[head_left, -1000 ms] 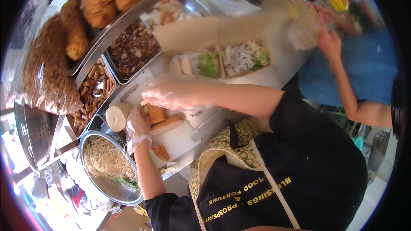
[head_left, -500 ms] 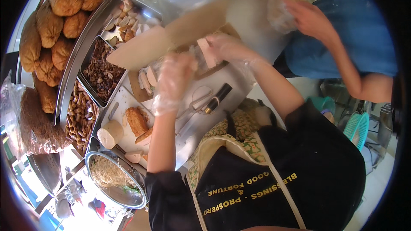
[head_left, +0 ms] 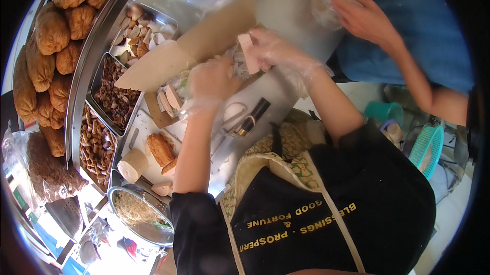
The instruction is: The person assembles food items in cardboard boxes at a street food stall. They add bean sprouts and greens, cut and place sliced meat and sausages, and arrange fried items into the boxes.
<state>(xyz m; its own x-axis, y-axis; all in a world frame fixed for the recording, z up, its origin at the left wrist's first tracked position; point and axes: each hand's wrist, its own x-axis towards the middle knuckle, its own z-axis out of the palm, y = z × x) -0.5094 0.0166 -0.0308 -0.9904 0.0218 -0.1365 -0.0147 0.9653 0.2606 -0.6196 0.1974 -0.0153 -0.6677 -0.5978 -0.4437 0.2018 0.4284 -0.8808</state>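
Both my hands are in clear plastic gloves over an open brown cardboard box [head_left: 163,60]. My right hand [head_left: 270,53] pinches a pale pink slice of food [head_left: 248,53], perhaps sausage, upright at the box's right end. My left hand [head_left: 212,78] is bent down into the box's middle with its fingers curled; what they hold, if anything, is hidden. More pinkish slices [head_left: 173,97] stand at the box's near left end, beside some pale shreds. Close to my left wrist, scissors [head_left: 235,111] and a black handle with a gold band [head_left: 255,117] lie on the metal counter.
A white board holds a fried brown piece [head_left: 161,150] and a pale cylinder [head_left: 132,166]. Trays of dark shreds [head_left: 120,91] and brown pods or nuts [head_left: 97,142] stand left, near a colander [head_left: 140,214]. A co-worker's hand [head_left: 362,17] holds a plastic-wrapped item at right.
The view has shifted slightly. My left hand has lowered toward the box contents, its fingers still curled. My right hand still holds the pink slice. The co-worker's hand has moved a little.
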